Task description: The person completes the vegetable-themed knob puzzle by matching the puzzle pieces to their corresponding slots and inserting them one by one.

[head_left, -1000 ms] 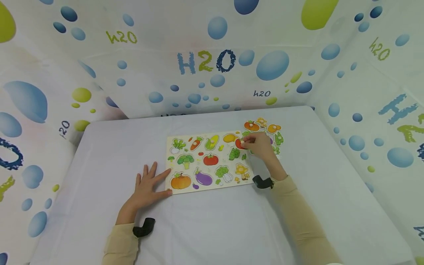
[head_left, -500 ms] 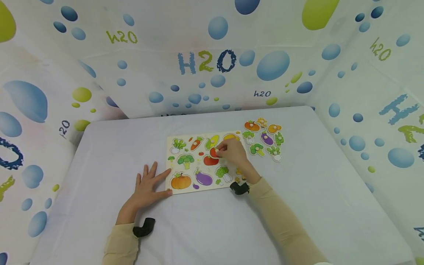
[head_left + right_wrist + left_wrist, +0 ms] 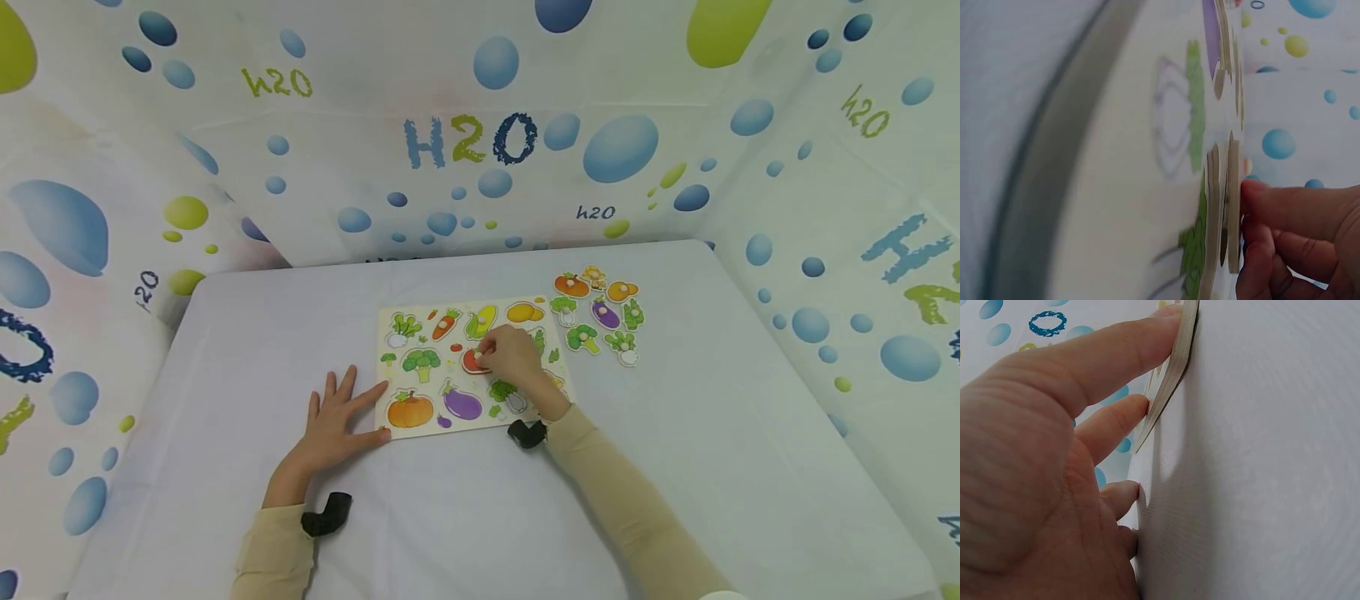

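Note:
In the head view my right hand (image 3: 516,360) pinches a red tomato puzzle piece (image 3: 470,362) by its small knob. The piece is at the tomato picture in the middle of the cream vegetable puzzle board (image 3: 383,325). From the right wrist I see the wooden edge of this piece (image 3: 1234,206) standing slightly off the board, thumb and fingers (image 3: 1260,197) against its face. My left hand (image 3: 330,433) lies spread on the table, thumb and index finger touching the board's left edge. Part of the tomato and nearby pictures is hidden behind my right hand.
Beyond the board's right edge lie several loose knobbed pieces, among them an eggplant (image 3: 605,313), a pumpkin (image 3: 572,285), a broccoli (image 3: 582,338) and a radish (image 3: 622,347). A white cloth covers the table (image 3: 465,517). Patterned curtains (image 3: 337,150) stand around it.
My right hand has carried the tomato piece leftward from near the board's right edge to the tomato picture, lower than half a second ago. The left hand stays put.

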